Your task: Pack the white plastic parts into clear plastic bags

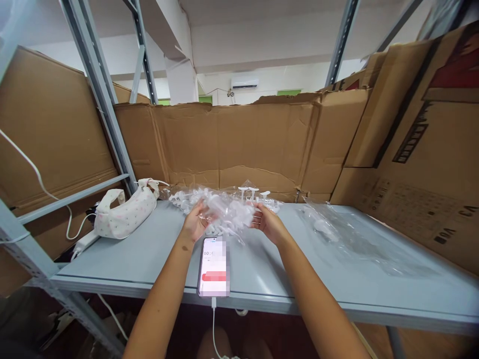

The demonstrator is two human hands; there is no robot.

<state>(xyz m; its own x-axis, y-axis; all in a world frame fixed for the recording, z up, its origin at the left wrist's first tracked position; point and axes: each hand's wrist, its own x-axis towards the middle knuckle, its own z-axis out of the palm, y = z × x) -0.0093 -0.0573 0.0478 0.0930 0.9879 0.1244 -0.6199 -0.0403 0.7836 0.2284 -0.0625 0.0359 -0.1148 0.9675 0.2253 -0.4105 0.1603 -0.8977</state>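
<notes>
A crinkled clear plastic bag (230, 212) with white pieces in it is held up between my two hands above the grey shelf. My left hand (196, 220) grips its left side, the fingers partly behind the plastic. On the right side, my right hand (266, 222) has its fingers curled against the bag's edge. Behind it lies a heap of small white plastic parts (183, 199) in clear wrap, some with T-shaped tops (253, 190). Just below the bag, a phone (213, 267) with a lit screen lies near the shelf's front edge.
Flat clear plastic bags (352, 237) lie on the right of the grey shelf (149, 259). A patterned white cloth item (127, 214) and a white power strip (85, 243) sit at the left. Cardboard (262, 144) walls the back and sides. A white cable (213, 324) hangs from the phone.
</notes>
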